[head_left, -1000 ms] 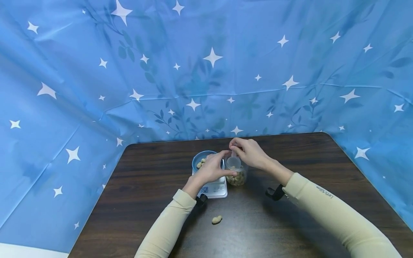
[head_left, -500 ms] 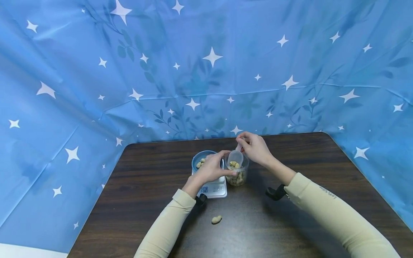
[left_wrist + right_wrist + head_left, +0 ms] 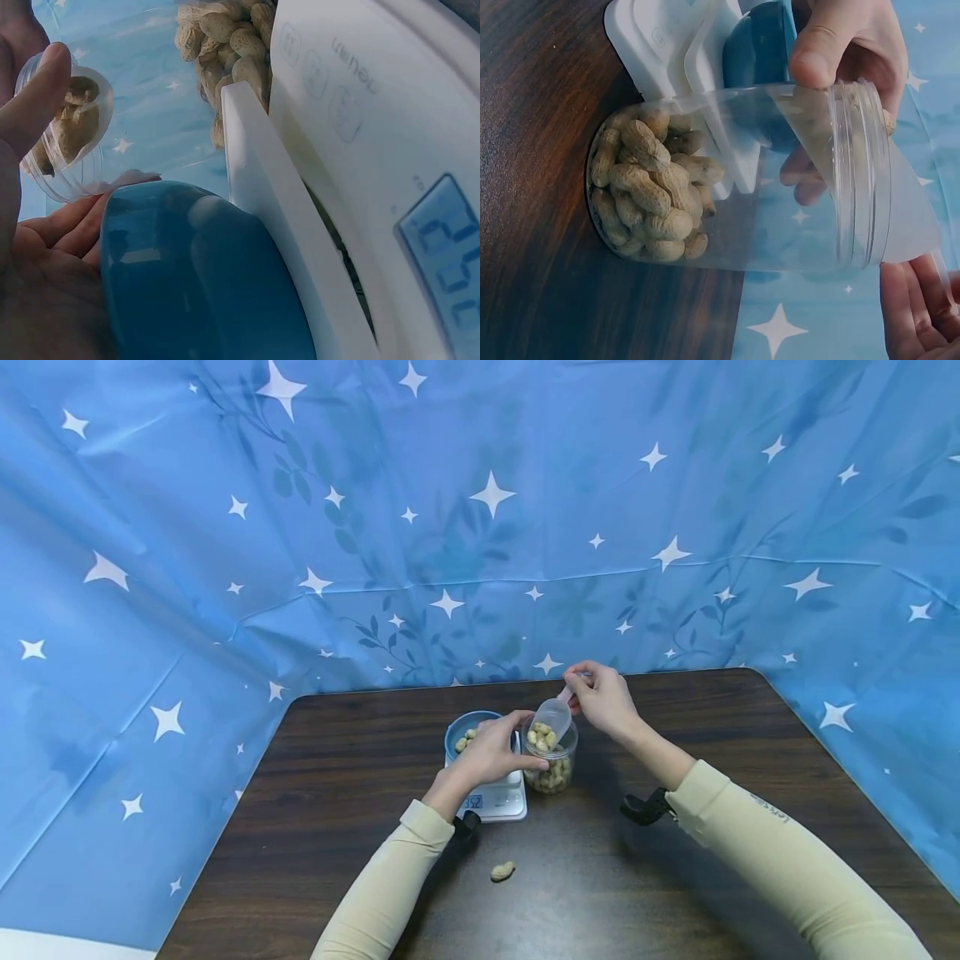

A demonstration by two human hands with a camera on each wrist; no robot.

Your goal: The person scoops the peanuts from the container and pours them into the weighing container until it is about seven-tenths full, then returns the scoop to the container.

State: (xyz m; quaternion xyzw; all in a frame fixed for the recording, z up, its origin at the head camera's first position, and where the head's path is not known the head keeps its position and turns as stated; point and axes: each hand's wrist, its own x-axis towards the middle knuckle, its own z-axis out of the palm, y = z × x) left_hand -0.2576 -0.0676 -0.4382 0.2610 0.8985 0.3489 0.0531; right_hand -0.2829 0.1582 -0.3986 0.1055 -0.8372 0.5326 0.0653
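In the head view my left hand (image 3: 491,750) holds the clear plastic jar (image 3: 780,236) near its rim, between thumb and fingers. Whole peanuts (image 3: 660,191) fill the lower part of the jar. With thumb and fingers of my right hand (image 3: 609,702) I pinch the handle of a translucent scoop (image 3: 557,713). Tilted at the jar's mouth, the scoop carries several peanuts. Left of the jar, a blue bowl (image 3: 195,277) with peanuts in it stands on a white kitchen scale (image 3: 497,811); my left hand partly covers both in the head view.
One loose peanut (image 3: 502,871) lies on the dark wooden table (image 3: 360,777) toward the near side. The scale's lit display (image 3: 446,255) shows digits that are only partly readable. A blue star-patterned cloth (image 3: 495,552) hangs behind the table.
My right hand has shifted up and to the right, tilting the scoop. Peanuts have come into view in the scoop at the jar's mouth. My left hand stays on the jar.
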